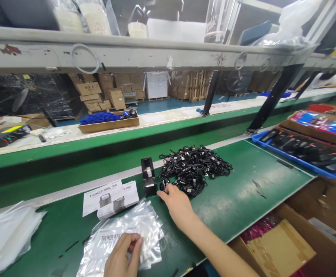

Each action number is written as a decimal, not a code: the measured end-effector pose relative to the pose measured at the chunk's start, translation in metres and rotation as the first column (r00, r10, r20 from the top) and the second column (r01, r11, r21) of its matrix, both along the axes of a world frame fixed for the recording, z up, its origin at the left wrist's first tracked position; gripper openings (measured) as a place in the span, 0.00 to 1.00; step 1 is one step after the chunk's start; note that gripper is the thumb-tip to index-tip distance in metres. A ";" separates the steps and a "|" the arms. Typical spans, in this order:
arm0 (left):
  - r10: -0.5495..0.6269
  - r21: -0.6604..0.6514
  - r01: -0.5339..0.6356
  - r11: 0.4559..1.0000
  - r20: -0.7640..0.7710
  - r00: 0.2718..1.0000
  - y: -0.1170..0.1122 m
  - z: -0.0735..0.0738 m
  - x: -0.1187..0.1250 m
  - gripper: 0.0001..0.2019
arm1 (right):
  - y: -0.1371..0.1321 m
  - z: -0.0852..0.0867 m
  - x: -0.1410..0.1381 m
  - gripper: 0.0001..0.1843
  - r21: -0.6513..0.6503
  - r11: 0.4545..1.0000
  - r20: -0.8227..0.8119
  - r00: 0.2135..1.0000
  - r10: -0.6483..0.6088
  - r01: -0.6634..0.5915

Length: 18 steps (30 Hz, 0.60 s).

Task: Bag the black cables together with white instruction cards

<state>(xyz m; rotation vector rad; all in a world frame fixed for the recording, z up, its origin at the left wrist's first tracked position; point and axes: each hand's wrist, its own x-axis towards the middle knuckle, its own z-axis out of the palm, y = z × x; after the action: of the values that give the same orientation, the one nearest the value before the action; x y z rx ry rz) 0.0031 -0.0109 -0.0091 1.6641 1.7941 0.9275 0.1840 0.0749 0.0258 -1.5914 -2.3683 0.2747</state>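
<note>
My right hand reaches forward to the near edge of a heap of black coiled cables on the green table, its fingers curled among them; what they grip is hidden. My left hand rests near the front edge, fingers pinched on a clear plastic bag that holds a white printed booklet. Loose white booklets lie just behind the bags. A black tape dispenser stands between the booklets and the cable heap.
A stack of clear bags lies at far left. Open cardboard boxes sit at the right front. A blue tray with black items is at the right. A conveyor and overhead shelf run behind.
</note>
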 end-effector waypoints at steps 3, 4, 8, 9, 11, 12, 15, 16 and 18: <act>-0.014 0.007 0.016 1.000 -0.128 0.992 0.000 -0.003 0.001 0.12 | 0.023 0.001 0.010 0.12 0.042 0.993 0.098 0.989 0.107 -0.111; -0.026 0.012 0.028 1.000 -0.162 0.987 0.000 -0.003 0.001 0.12 | 0.028 0.001 0.012 0.11 0.049 0.987 0.125 0.981 0.148 -0.155; -0.051 0.001 0.052 0.999 -0.190 0.981 0.001 -0.003 0.001 0.10 | 0.041 0.005 0.018 0.09 0.060 0.957 0.166 0.948 0.271 -0.284; -0.044 -0.012 0.043 0.999 -0.170 0.985 0.001 -0.002 0.001 0.10 | 0.041 0.008 0.020 0.08 0.060 0.950 0.160 0.942 0.295 -0.308; -0.025 -0.033 0.022 0.999 -0.099 0.995 0.001 0.001 0.001 0.11 | 0.034 0.014 0.022 0.05 0.055 0.940 0.130 0.935 0.329 -0.338; -0.012 -0.042 0.010 0.999 -0.055 0.998 0.000 0.002 0.000 0.12 | 0.028 0.016 0.023 0.05 0.055 0.938 0.118 0.935 0.333 -0.341; 0.043 -0.069 -0.039 0.997 0.053 0.998 -0.002 0.001 -0.001 0.13 | -0.001 0.014 0.018 0.11 -0.030 0.955 -0.073 0.954 0.291 -0.294; 0.065 -0.073 -0.059 0.996 0.081 0.995 -0.002 0.000 -0.001 0.12 | -0.012 0.011 0.015 0.12 -0.115 0.951 -0.211 0.942 0.259 -0.287; 0.105 -0.054 -0.098 0.994 0.143 0.984 -0.003 -0.004 -0.002 0.12 | -0.032 0.002 0.008 0.11 -0.279 0.905 -0.422 0.888 0.184 -0.320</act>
<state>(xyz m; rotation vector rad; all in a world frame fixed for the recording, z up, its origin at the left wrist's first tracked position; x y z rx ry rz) 0.0014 -0.0141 -0.0128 1.4490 1.8010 1.0161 0.1920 0.0426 0.0283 -1.1918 -2.2879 1.0109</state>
